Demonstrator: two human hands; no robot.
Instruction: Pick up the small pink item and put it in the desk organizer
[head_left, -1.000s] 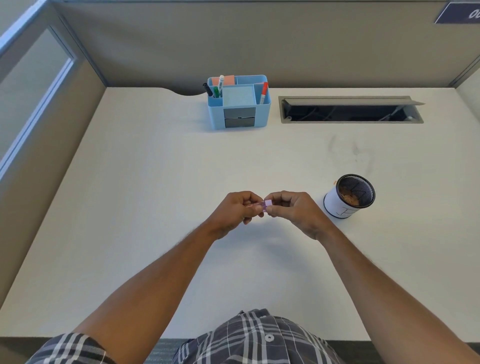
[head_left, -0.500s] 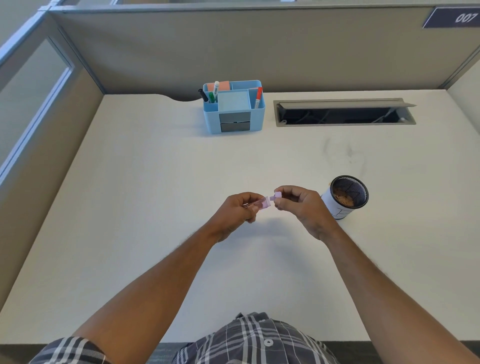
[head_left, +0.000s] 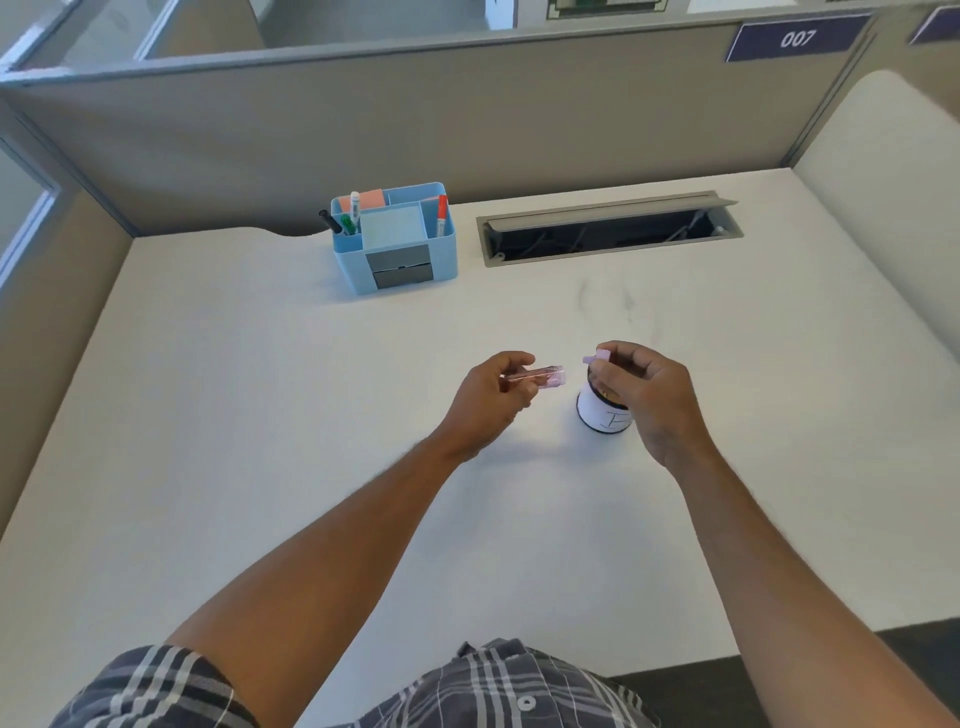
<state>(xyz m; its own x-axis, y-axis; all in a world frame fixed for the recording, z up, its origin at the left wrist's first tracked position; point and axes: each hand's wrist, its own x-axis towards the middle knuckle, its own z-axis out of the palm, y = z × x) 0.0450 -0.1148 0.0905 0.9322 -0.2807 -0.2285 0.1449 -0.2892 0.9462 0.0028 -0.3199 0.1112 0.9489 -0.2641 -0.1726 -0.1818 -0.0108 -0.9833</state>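
Observation:
My left hand holds a small clear pink tube-like item by its near end, with the far end sticking out to the right. My right hand pinches a tiny pink piece that looks like the item's cap, held over the mesh cup. The two pink parts are apart by a short gap. The light blue desk organizer stands at the back of the desk, well beyond both hands, with markers, sticky notes and a small grey drawer front.
A black mesh cup with a white label stands under my right hand. A recessed cable slot with an open lid runs along the back right. Grey partition walls enclose the white desk.
My hands have drawn apart: the small pink piece came off the item and went right with my right hand, now over the cup. The camera view has tilted up.

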